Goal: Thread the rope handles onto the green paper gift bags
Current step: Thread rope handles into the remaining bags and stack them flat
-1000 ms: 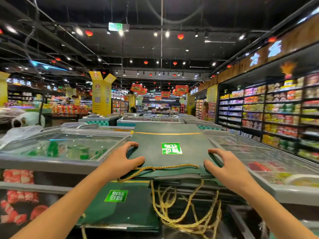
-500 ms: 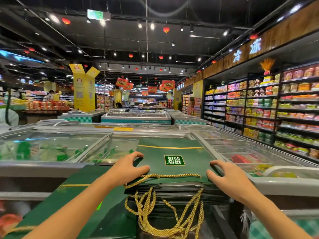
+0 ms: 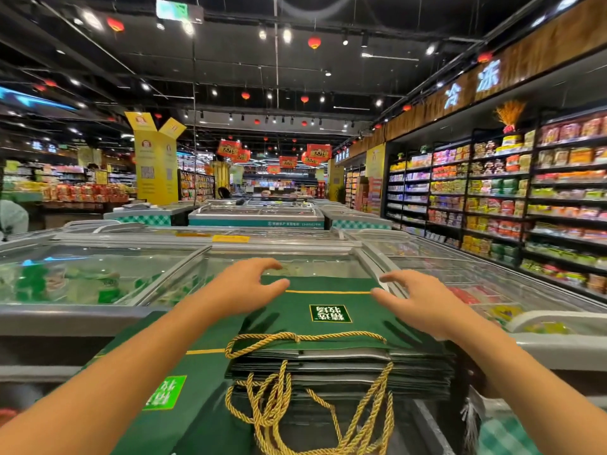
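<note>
Glass-topped freezers point(image 3: 65, 310) fill the floor ahead in rows, and stocked shelves point(image 3: 525, 198) line the right wall. The freezers' grey rims run on both sides of the work spot, with flat glass beyond the hands.

A stack point(image 3: 328, 372) of folded green bags sits in the middle, its far end over a freezer lid and its near edge facing the person. The top bag point(image 3: 328, 290) lies flat, logo up. A loose bag point(image 3: 197, 382) lies flat and lower, just left of the stack, partly under the left forearm.

The left hand point(image 3: 243, 287) is at the top bag's far left corner, fingers spread and loosely curved, holding nothing. Its thumb is over the bag's edge and its fingers reach past it above the glass. The right hand point(image 3: 423, 303) is at the far right corner in the same pose, empty, fingers apart. I cannot tell whether either hand touches the paper.

The top rope point(image 3: 305, 338), gold and twisted, lies across the top bag's near edge, nearer the person than both hands and between the forearms. The hanging ropes point(image 3: 361, 415) loop down from the stack's near face in a tangle.
</note>
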